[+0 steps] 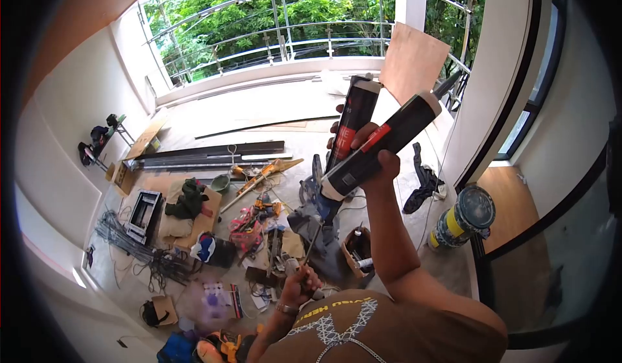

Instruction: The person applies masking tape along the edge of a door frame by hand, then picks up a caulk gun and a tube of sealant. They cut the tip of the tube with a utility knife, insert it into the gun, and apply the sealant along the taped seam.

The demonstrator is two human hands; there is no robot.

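My right hand (376, 152) is raised and wrapped round a black sealant cartridge (389, 139) with a white end, a red label and a dark nozzle pointing up right. Its fingers also reach round a second black cartridge (355, 117) beside it. That one's lower end meets the blue part of a caulking gun (329, 209), whose thin rod runs down towards my left hand (299, 285). Low in front of my chest, my left hand is closed round the gun's handle end. The handle is partly hidden by the fingers.
Tools, cables and a pink bag (246, 231) clutter the floor. An open cardboard box (356, 253) stands below the cartridges. Stacked buckets (463, 217) stand right, near a glass panel (551, 266). Long dark profiles (214, 152) lie farther off, before a low wall and scaffolding.
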